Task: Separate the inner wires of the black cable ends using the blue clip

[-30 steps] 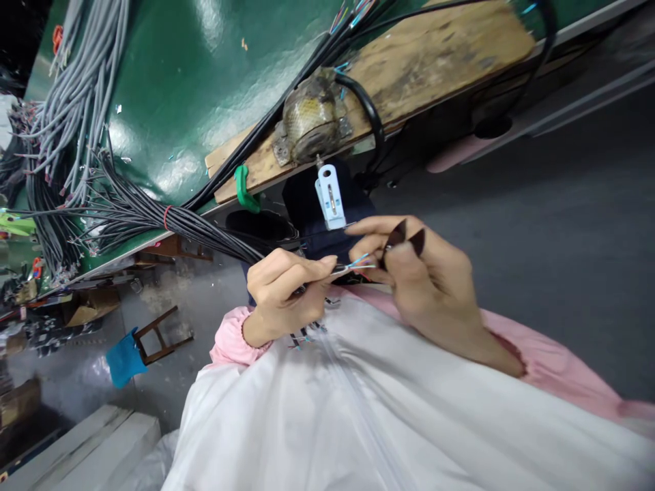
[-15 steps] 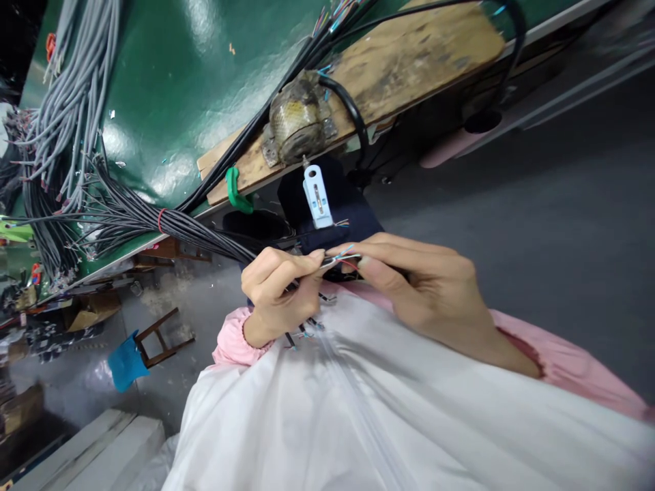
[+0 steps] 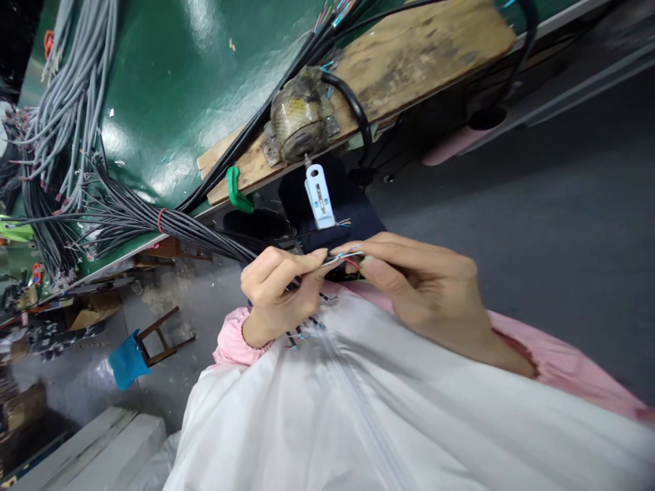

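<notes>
Near the middle, my left hand (image 3: 281,290) pinches the end of a black cable between thumb and forefinger. Thin coloured wires (image 3: 350,256), white, blue and red, fan out of that end. My right hand (image 3: 430,286) has its thumb and forefinger closed at the wire tips, just right of my left hand. A bundle of black cables (image 3: 197,232) with a red tie runs from the table to my left hand. More cable ends show below my left hand. Just above my hands, a light blue tool head (image 3: 321,198) sits on the shaft of a small motor (image 3: 298,119).
The motor is on a wooden board (image 3: 409,58) along the edge of the green table (image 3: 168,88). A green clamp (image 3: 238,191) grips the board. Grey cables (image 3: 76,102) lie at the upper left. A blue stool (image 3: 127,361) stands on the floor at lower left.
The blue wire now lies closer to the white one, nearly level, where it stuck up before. Both hands have barely moved.
</notes>
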Available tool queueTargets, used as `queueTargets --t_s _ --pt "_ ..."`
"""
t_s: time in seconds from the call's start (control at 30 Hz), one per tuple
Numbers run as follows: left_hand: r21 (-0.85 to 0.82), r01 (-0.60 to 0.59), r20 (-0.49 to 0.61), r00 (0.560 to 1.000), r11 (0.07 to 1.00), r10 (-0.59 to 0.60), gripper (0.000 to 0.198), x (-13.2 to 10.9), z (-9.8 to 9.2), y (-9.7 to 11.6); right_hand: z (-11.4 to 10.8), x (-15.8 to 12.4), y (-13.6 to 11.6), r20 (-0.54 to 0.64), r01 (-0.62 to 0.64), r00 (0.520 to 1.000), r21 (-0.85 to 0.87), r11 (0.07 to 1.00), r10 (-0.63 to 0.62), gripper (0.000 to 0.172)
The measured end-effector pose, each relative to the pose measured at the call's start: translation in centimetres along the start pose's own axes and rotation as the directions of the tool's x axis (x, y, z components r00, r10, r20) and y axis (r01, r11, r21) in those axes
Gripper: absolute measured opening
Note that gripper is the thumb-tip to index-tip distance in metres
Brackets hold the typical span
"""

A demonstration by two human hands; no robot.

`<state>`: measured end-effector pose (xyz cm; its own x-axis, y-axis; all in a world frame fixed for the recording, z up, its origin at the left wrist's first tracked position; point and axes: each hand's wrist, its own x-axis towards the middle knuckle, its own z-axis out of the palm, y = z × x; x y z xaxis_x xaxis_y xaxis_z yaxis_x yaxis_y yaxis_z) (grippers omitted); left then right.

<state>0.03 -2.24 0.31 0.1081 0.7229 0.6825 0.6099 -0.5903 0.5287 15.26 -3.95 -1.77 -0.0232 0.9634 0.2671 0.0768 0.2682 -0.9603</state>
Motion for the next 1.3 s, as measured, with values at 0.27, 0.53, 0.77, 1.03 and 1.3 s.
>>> queueTargets --t_s 0.27,0.53,0.77,1.03,1.3 --pt "0.054 -0.043 0.173 0.984 0.998 0.033 0.022 0.7 -1.6 -0.1 1.5 -0.1 0.2 -0.118 0.146 0.979 -0.15 0.978 -0.164 0.02" --pt "-0.055 0.157 0.343 0.93 0.986 -0.129 0.038 1.6 -2.7 0.4 2.4 -0.3 0.5 -0.154 0.201 0.962 -0.154 0.967 -0.225 0.021" --pt "-0.18 0.195 0.292 0.947 0.964 -0.137 0.024 1.5 -2.5 -0.5 2.5 -0.4 0.5 -0.229 0.153 0.955 -0.158 0.975 -0.187 0.015" --pt "-0.2 0.094 0.222 0.974 0.975 -0.048 0.007 0.0 -1.1 -0.8 2.2 0.2 0.1 -0.307 0.039 0.948 -0.134 0.99 -0.079 0.023" --pt "-0.231 0.166 0.279 0.955 0.959 -0.098 0.012 0.0 -1.4 -1.5 2.1 1.2 0.0 0.353 -0.588 0.806 0.572 0.572 0.476 0.052"
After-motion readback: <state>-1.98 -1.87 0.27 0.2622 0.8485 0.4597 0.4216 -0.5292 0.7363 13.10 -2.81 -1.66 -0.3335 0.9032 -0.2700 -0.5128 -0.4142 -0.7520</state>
